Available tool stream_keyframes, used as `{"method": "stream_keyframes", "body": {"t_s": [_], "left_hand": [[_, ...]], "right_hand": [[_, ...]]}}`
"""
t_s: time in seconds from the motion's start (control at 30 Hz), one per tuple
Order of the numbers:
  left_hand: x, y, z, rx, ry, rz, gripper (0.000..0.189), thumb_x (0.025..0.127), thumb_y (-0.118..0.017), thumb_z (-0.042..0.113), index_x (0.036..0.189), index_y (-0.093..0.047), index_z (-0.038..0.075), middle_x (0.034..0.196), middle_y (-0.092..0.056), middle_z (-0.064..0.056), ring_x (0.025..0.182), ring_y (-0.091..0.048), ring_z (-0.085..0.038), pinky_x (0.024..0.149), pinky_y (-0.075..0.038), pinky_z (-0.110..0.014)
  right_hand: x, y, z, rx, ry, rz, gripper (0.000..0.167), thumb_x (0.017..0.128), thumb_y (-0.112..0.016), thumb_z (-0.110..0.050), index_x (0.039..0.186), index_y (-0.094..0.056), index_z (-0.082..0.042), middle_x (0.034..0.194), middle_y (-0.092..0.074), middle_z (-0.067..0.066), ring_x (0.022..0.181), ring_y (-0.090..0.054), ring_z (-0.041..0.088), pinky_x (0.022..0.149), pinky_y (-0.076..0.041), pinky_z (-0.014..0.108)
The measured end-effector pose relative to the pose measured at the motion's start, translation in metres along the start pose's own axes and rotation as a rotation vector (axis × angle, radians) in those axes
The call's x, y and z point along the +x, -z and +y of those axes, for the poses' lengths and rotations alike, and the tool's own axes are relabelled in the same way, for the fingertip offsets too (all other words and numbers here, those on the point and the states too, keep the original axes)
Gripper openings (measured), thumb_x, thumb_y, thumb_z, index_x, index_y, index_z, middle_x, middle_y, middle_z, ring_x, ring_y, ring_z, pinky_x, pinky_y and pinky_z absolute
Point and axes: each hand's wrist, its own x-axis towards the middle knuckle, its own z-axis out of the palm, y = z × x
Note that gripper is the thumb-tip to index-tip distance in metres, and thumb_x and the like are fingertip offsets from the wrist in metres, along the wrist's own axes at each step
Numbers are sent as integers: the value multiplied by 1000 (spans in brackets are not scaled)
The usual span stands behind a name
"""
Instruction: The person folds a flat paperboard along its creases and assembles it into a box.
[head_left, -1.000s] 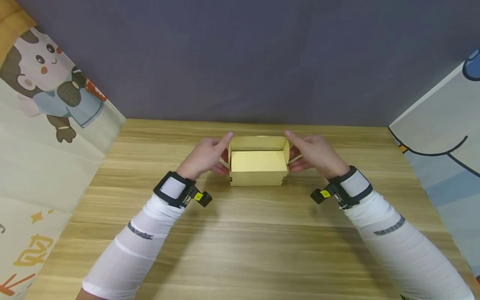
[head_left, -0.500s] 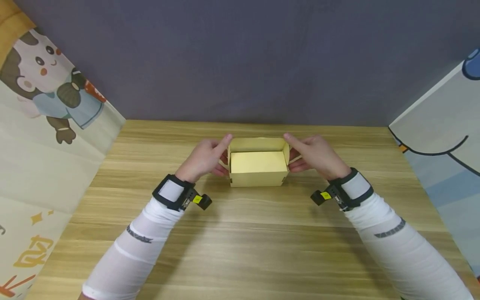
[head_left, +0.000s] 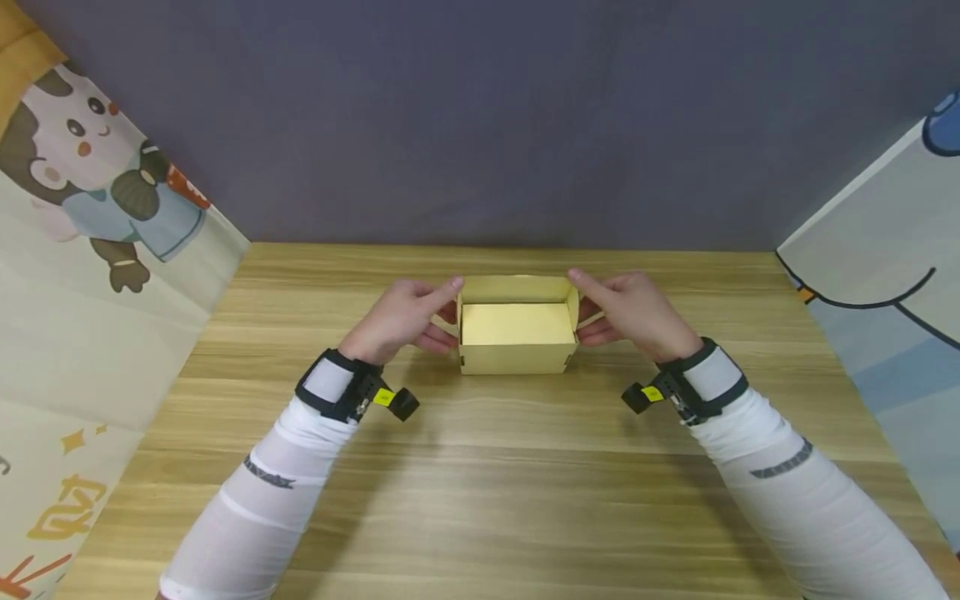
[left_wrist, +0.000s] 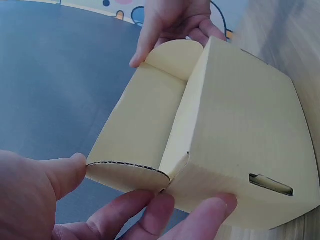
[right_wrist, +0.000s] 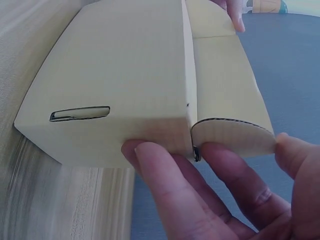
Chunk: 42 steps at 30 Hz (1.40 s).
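A small pale-yellow cardboard box [head_left: 517,358] sits near the back of the table in the head view. Its lid [head_left: 517,288] stands raised at the rear, with a rounded flap at each end. My left hand [head_left: 405,315] holds the left end: thumb at the corner of the lid, fingers against the side flap and end wall. At the other end my right hand [head_left: 626,308] grips in the same way, its thumb on the lid's corner. In the right wrist view, fingers [right_wrist: 165,175] touch the end wall below the flap [right_wrist: 232,137]. The box's inside is mostly hidden.
Wood-grained tabletop [head_left: 517,500] extends in front of the box and to both sides. A dark grey-blue cloth [head_left: 487,125] hangs behind the table. Printed cartoon sheets [head_left: 90,333] flank the left and right edges.
My left wrist has shifted slightly to the left, and its thumb sits a little lower on the lid's corner. The box and my right hand have barely moved.
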Motion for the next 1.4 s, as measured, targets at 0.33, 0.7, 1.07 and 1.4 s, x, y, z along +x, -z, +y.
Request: {"method": "stream_keyframes", "body": {"t_s": [0.33, 0.7, 1.07, 1.4], "left_hand": [[0, -2, 2, 10, 1, 78, 62, 92, -54, 56, 103, -62, -5, 103, -61, -22, 94, -68, -44, 78, -57, -51], [-1, -5, 1, 15, -16, 78, 62, 92, -55, 55, 102, -64, -5, 96, -63, -21, 95, -67, -46, 76, -58, -51], [-1, -4, -2, 43, -51, 55, 57, 93, -56, 51, 97, -62, -6, 97, -61, -19, 91, -68, -45, 74, -58, -50], [1, 1, -7, 44, -99, 0, 47, 94, -59, 43, 115, -58, 2, 105, -60, -20, 90, -68, -41, 79, -57, -53]], "right_hand": [[-2, -2, -3, 0, 5, -22, 80, 84, -57, -67, 103, -62, 11, 103, -61, 25, 82, -72, 31, 70, -60, 43], [-1, -1, -1, -6, 16, -24, 79, 85, -55, -66, 102, -62, 11, 104, -61, 25, 80, -72, 30, 72, -59, 44], [1, -2, 2, 50, 47, -13, 65, 86, -60, -58, 122, -57, -4, 100, -58, 21, 78, -72, 32, 70, -59, 47], [-4, -1, 3, 41, 84, -48, 63, 88, -63, -51, 132, -55, -7, 105, -58, 21, 83, -72, 32, 74, -59, 46]]}}
